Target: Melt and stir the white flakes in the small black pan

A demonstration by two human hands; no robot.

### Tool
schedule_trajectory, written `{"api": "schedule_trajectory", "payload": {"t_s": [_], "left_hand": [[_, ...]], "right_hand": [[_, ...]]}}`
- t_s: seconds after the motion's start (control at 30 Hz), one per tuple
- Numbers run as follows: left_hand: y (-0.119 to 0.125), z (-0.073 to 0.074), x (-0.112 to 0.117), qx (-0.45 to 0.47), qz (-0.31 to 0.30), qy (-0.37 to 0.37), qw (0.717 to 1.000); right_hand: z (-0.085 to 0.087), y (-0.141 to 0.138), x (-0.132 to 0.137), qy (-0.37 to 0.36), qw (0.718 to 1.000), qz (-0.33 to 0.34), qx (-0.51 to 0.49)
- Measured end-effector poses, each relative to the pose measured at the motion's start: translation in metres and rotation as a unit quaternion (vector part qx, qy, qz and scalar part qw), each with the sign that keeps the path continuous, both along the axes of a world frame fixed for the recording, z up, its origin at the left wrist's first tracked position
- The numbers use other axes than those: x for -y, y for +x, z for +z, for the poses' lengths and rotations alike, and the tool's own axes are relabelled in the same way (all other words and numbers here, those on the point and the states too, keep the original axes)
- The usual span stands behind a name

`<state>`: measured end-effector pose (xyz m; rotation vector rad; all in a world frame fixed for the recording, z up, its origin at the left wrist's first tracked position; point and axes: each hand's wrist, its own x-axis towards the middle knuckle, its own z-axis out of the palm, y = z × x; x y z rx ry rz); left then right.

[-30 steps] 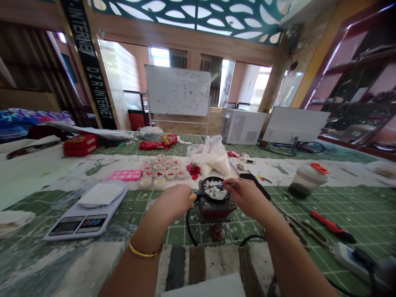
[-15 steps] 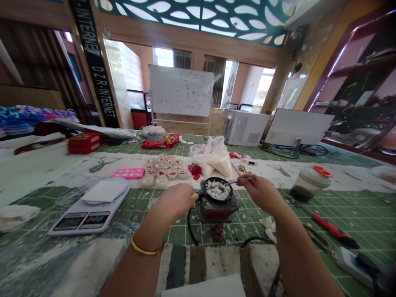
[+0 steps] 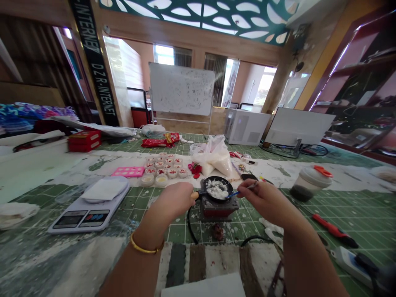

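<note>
My left hand (image 3: 181,196) is closed around the wooden-ended handle of a small black frying pan (image 3: 231,190). White lumpy pieces (image 3: 217,189) lie in the pan, which rests on a small dark and red hot plate (image 3: 218,209). Between the fingertips of my right hand (image 3: 258,194) is a thin blue stirring stick (image 3: 233,194), its kind not clear. The stick's far end reaches the pan's right side, among or beside the white pieces. Behind the pan sit a plastic bag of white material (image 3: 216,159) and a red flower (image 3: 194,168).
Several small filled cups (image 3: 167,169) stand behind my left hand, beside a pink mould (image 3: 128,171). A kitchen scale (image 3: 93,206) is at left. To the right are a lidded jar (image 3: 311,183), a red-handled tool (image 3: 335,231) and a power strip (image 3: 354,264). A cable (image 3: 192,229) loops near the hot plate.
My right hand has shifted slightly down and right, and the stick's tip has moved toward the pan's lower right. The white pieces are now gathered more closely. My left hand stays on the handle.
</note>
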<state>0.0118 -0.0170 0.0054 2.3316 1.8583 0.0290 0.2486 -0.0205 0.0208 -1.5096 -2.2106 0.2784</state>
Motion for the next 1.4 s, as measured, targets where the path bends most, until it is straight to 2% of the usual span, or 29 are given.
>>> {"api": "schedule_trajectory", "payload": {"t_s": [0.1,0.27,0.3,0.4,0.47,0.6,0.77,0.97,1.13,1.2,1.3,1.33,1.4], "left_hand": [[0.000,-0.001,0.000,-0.001,0.004,0.001,1.000],[-0.001,-0.001,0.000,-0.003,-0.007,0.009,1.000],[-0.001,-0.001,0.000,-0.004,-0.006,0.009,1.000],[0.000,0.000,0.000,-0.003,0.002,0.004,1.000],[-0.001,0.000,0.000,0.000,0.004,0.001,1.000],[-0.001,-0.001,0.000,-0.001,-0.001,0.004,1.000],[0.001,0.000,0.000,-0.009,0.003,0.011,1.000],[0.001,-0.001,0.000,-0.011,0.003,0.002,1.000],[0.002,-0.003,-0.001,-0.011,0.003,0.013,1.000],[0.002,-0.003,-0.001,-0.008,-0.001,0.017,1.000],[0.001,-0.003,-0.002,-0.011,0.000,0.011,1.000],[0.001,-0.003,-0.002,-0.012,0.001,0.008,1.000],[0.001,-0.002,-0.001,-0.014,0.002,0.005,1.000]], "right_hand": [[-0.003,-0.009,0.000,0.004,0.999,0.041,-0.032],[-0.004,-0.009,-0.004,0.062,0.995,-0.055,0.053],[-0.003,-0.008,-0.003,0.059,0.995,-0.051,0.063],[0.000,-0.010,0.002,0.033,0.999,0.018,0.039],[0.000,-0.012,0.003,0.031,0.999,0.030,0.029],[0.001,-0.014,0.003,0.047,0.996,-0.028,0.064],[-0.006,-0.019,0.004,0.042,0.997,0.068,0.020],[-0.008,-0.020,-0.001,0.057,0.996,-0.026,0.060],[-0.009,-0.023,0.003,0.058,0.996,0.070,0.014],[-0.012,-0.025,-0.001,0.071,0.996,0.049,0.017],[-0.012,-0.024,-0.005,0.068,0.997,-0.018,0.043],[-0.011,-0.023,-0.005,0.065,0.997,-0.022,0.046],[-0.009,-0.023,-0.001,0.061,0.998,0.011,0.026]]}}
